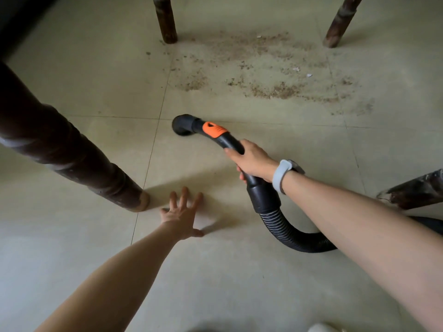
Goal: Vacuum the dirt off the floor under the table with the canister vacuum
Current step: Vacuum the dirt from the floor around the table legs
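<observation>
Head view: our right hand (254, 161) grips the vacuum handle (230, 142) mid-frame, nozzle (183, 125) below the dirt (263, 75); our left hand (183, 215) lies spread flat on the floor (84, 80), lower centre.

No readable text, label, brand, number or sign anywhere.

Dirt (261, 75) lies on floor (84, 80) between two far table legs (166, 20), ahead of nozzle (183, 124). Nozzle rests on floor, apart from dirt. Right hand (253, 161) on handle tube (230, 142) behind nozzle; hose (282, 226) curls back right. Left hand (183, 215) flat on floor, right of near-left leg (72, 159).
</observation>
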Tool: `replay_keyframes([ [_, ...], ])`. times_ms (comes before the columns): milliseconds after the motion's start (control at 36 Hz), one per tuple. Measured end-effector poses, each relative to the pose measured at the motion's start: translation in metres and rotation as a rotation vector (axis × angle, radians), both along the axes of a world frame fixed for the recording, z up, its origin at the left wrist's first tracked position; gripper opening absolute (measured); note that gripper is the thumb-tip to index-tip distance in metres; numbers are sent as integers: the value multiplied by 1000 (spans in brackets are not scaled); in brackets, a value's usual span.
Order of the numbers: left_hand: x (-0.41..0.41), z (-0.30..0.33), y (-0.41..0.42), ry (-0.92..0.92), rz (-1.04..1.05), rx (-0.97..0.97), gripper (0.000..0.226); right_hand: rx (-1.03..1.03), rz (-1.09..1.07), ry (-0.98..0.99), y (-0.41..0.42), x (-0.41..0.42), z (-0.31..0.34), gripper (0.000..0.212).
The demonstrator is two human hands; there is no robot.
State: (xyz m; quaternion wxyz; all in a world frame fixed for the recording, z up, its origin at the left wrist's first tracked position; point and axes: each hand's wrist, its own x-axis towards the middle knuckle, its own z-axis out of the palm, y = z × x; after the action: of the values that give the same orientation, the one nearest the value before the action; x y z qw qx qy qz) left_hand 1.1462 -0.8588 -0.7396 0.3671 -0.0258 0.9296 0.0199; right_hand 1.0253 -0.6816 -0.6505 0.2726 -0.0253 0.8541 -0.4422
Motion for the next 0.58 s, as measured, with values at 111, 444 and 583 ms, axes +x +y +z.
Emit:
replay_keyframes([
  [111,0,-1,-1,5,-2,3,110,133,30,50,4,-1,12,28],
  [444,-7,-4,-9,-4,-4,64,102,276,42,62,78,85,22,24],
  [583,-10,-2,-8,-6,-3,57,97,412,122,116,82,94,22,30],
])
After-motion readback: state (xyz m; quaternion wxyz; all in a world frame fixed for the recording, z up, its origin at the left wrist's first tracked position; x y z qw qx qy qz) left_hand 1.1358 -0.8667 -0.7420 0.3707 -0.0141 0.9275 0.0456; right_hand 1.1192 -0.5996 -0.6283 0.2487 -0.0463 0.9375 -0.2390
